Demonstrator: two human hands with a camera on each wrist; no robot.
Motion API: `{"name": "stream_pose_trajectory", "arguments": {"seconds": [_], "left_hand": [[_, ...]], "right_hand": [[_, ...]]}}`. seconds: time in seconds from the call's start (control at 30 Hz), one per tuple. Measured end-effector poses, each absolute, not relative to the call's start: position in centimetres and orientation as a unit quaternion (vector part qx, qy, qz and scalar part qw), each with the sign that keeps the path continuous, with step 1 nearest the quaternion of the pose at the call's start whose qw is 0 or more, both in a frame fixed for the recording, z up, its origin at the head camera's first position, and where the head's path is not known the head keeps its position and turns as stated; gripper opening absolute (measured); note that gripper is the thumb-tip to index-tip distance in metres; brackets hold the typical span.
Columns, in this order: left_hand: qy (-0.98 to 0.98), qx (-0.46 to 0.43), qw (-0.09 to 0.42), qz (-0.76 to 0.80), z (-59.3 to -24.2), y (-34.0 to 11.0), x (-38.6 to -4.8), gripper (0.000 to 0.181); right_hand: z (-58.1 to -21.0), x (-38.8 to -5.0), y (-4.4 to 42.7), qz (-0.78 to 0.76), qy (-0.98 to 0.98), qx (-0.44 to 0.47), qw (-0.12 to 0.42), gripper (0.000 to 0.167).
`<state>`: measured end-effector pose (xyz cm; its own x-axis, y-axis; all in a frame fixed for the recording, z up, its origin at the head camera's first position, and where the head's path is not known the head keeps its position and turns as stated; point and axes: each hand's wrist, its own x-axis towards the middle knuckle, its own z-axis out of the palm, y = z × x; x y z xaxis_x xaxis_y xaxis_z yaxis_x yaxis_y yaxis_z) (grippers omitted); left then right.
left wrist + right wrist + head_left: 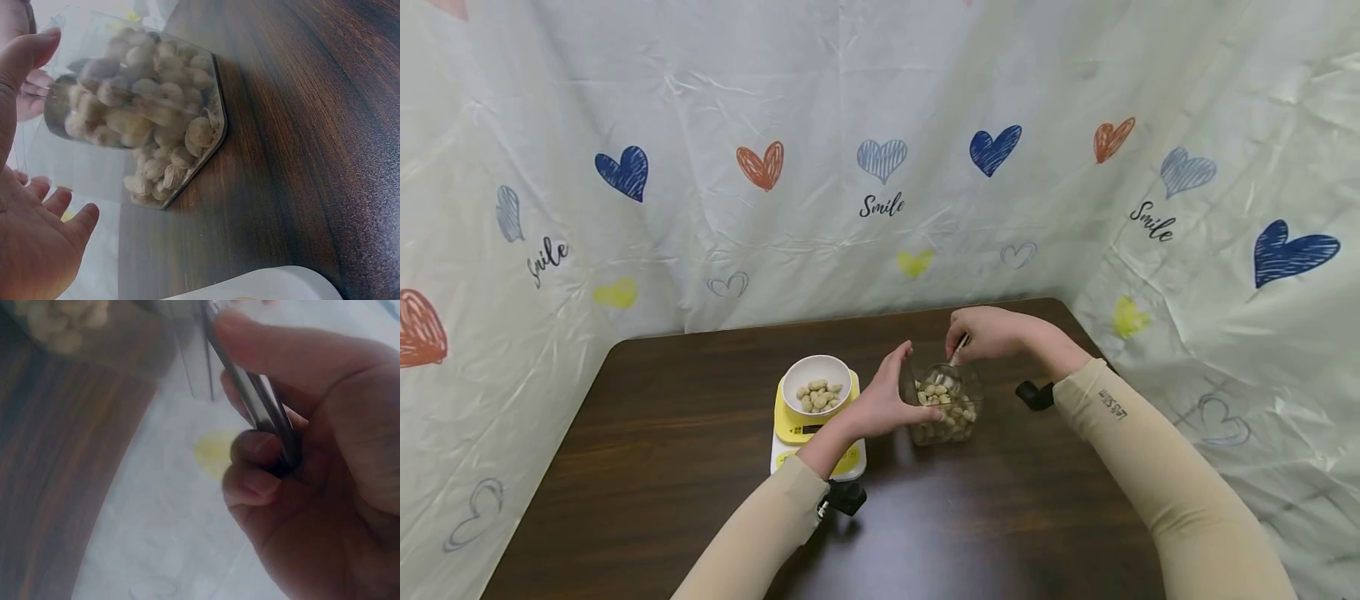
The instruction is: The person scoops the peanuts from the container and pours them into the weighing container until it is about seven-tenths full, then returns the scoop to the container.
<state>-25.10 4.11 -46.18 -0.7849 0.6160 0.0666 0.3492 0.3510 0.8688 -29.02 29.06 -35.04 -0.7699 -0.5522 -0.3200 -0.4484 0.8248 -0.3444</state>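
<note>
One white bowl (817,365): sits on the yellow-and-white scale (788,427), at 9 o'clock from the clear container (972,385), with some unshelled peanuts (818,396) inside; the left wrist crosses in front, so it is best held clear of the scale.
Left hand (886,402): spread wide at the container's 9 o'clock side, thumb along the near wall, fingers toward the far edge; how hard it presses, I cannot tell. A firm brace should stop sliding.
Container: stands on the dark surface (1022,492), peanuts in its lower part.
Scoop (945,379): inside the container, head among the peanuts, handle rising toward 1 o'clock. A shallow push, then levelling, should spill least.
Right hand (992,333): at the container's 1 o'clock, pinching the scoop's metal handle; turning from the wrist should give control.
</note>
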Motion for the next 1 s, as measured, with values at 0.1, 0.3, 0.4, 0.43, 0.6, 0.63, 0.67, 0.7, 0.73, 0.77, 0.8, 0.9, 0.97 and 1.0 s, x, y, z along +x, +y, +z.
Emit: {"name": "stream_pose_trajectory", "arguments": {"seconds": [0.1,0.3,0.4,0.43,0.6,0.63,0.67,0.7,0.73,0.77,0.8,0.9,0.97,1.0], "left_hand": [[0.811,0.295,0.135,0.487,-46.1,4.3,-25.2,0.123],[0.811,0.293,0.142,0.487,-46.1,4.3,-25.2,0.123],[0.809,0.294,0.139,0.489,-46.0,4.3,-25.2,0.124],[0.808,0.294,0.138,0.491,-46.0,4.3,-25.2,0.124],[0.812,0.290,0.136,0.487,-46.0,4.2,-25.2,0.124],[0.812,0.289,0.136,0.488,-46.1,4.2,-25.2,0.123],[0.812,0.290,0.136,0.488,-46.0,4.2,-25.1,0.123],[0.812,0.290,0.136,0.488,-46.0,4.2,-25.1,0.123],[0.811,0.291,0.138,0.489,-46.0,4.2,-25.1,0.123],[0.810,0.292,0.137,0.490,-46.0,4.2,-25.1,0.123],[0.810,0.292,0.139,0.490,-45.9,4.2,-25.1,0.123],[0.808,0.293,0.138,0.492,-45.9,4.2,-25.1,0.123],[0.808,0.293,0.137,0.494,-45.9,4.2,-25.1,0.123],[0.808,0.292,0.137,0.493,-46.0,4.3,-25.1,0.123]], "right_hand": [[-34.6,-29.4,29.9,-0.165,0.926,-0.251,0.229,0.005],[-34.6,-30.1,30.1,-0.192,0.914,-0.250,0.256,0.007],[-34.5,-30.4,29.7,-0.182,0.909,-0.269,0.263,0.007],[-34.5,-30.5,29.7,-0.179,0.908,-0.271,0.264,0.007],[-34.4,-31.0,30.0,-0.182,0.910,-0.253,0.275,0.006],[-34.5,-31.1,30.1,-0.186,0.908,-0.253,0.278,0.006],[-34.6,-31.2,30.2,-0.189,0.907,-0.253,0.280,0.006],[-34.7,-31.3,30.2,-0.191,0.905,-0.254,0.282,0.007],[-34.7,-31.3,30.2,-0.193,0.903,-0.256,0.284,0.007],[-34.8,-31.3,30.2,-0.194,0.902,-0.261,0.284,0.008],[-34.8,-31.3,30.2,-0.195,0.901,-0.263,0.285,0.008],[-35.0,-31.3,30.1,-0.197,0.901,-0.268,0.280,0.009],[-35.0,-31.3,30.2,-0.198,0.900,-0.273,0.277,0.008],[-35.1,-31.4,30.2,-0.197,0.900,-0.274,0.275,0.007]]}}
